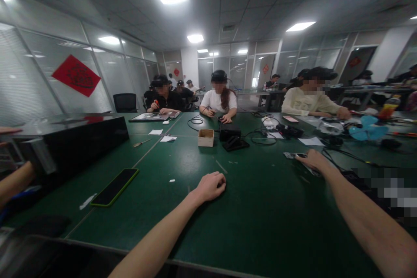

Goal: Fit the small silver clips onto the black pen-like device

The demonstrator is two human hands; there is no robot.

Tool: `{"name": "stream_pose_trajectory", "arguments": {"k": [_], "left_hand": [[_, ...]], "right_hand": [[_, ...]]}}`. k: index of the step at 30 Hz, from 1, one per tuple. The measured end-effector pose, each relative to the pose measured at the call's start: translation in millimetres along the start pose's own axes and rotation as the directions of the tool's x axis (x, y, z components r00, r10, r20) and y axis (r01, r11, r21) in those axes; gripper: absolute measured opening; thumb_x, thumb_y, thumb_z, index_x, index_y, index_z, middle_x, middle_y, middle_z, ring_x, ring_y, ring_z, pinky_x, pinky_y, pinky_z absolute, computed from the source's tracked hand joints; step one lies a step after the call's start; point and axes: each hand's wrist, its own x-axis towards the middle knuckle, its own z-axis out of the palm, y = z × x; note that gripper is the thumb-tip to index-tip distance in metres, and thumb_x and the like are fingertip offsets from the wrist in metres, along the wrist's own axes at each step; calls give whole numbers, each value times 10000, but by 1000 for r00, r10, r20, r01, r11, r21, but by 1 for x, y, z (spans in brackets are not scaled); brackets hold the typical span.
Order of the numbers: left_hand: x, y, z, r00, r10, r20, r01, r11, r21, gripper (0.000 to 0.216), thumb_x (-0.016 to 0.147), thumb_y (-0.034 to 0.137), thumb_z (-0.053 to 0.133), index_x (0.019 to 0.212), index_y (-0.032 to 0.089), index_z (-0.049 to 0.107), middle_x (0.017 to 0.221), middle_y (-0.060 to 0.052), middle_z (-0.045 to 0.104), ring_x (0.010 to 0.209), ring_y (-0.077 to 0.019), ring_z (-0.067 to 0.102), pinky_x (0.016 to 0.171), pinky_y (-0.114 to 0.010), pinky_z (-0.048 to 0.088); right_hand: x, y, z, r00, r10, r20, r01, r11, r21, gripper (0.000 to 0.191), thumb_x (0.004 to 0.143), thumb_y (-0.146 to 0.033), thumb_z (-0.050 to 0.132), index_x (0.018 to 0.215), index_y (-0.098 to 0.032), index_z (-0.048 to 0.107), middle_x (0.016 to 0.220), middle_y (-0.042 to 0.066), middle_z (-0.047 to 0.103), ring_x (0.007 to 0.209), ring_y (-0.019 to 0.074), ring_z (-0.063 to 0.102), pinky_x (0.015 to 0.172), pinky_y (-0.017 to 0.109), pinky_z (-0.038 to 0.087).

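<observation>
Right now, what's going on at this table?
The person's left hand rests on the green table as a loose fist, holding nothing that shows. The right hand is stretched forward, fingertips at a small dark device. A green-cased phone lies to the left, and a small cardboard box sits farther out. Several people sit at work across the table.

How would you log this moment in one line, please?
left hand: fist on table | right hand: open, fingertips at small device | phone: flat, left of the fist
</observation>
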Motion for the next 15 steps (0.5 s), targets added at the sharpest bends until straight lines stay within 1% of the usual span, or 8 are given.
{"name": "stream_pose_trajectory", "arguments": {"k": [2,5,8,12,13,15], "left_hand": [[0,-1,0,1000,9,-6,-9,1000,2,111,836,231,470,902,192,550,842,-16,578,755,-146,549,660,-232,413],[0,-1,1,1000,14,-12,-13,1000,3,125,839,240,464,909,192,556,845,-19,581,758,-150,550,659,-235,416],[0,-1,1,1000,7,-9,-7,1000,12,132,836,239,462,913,192,558,857,-22,584,764,-152,551,664,-241,418],[-1,1,-1,1000,-12,7,12,1000,21,124,839,238,466,912,195,556,857,-20,584,768,-149,554,669,-236,417],[-1,1,0,1000,-13,9,13,1000,20,122,841,239,467,914,195,555,857,-19,583,769,-149,555,672,-236,416],[0,1,0,1000,-7,2,7,1000,19,117,843,237,468,916,197,551,853,-16,581,768,-147,554,676,-236,414]], "right_hand": [[-2,-2,-3,998,14,65,-14,1000,-2,584,823,-542,432,1124,-48,503,1121,265,539,1001,323,548,762,342,408],[-7,-6,-9,992,5,124,-6,1000,4,569,835,-544,413,1094,-51,529,1099,264,550,990,323,549,761,343,404],[-14,-9,-15,992,1,125,-4,1000,19,576,846,-547,385,1045,-31,548,1061,276,557,978,316,555,738,331,406],[-19,-12,-18,997,28,74,-31,999,34,556,838,-528,426,1078,-35,517,1083,280,545,982,316,553,724,326,411],[-18,-11,-18,998,20,61,-22,999,34,535,831,-523,446,1057,-45,530,1063,275,557,957,315,563,714,328,414],[-16,-10,-17,999,-24,38,23,999,31,476,812,-514,483,938,-67,585,960,259,598,869,311,589,679,333,416]]}}
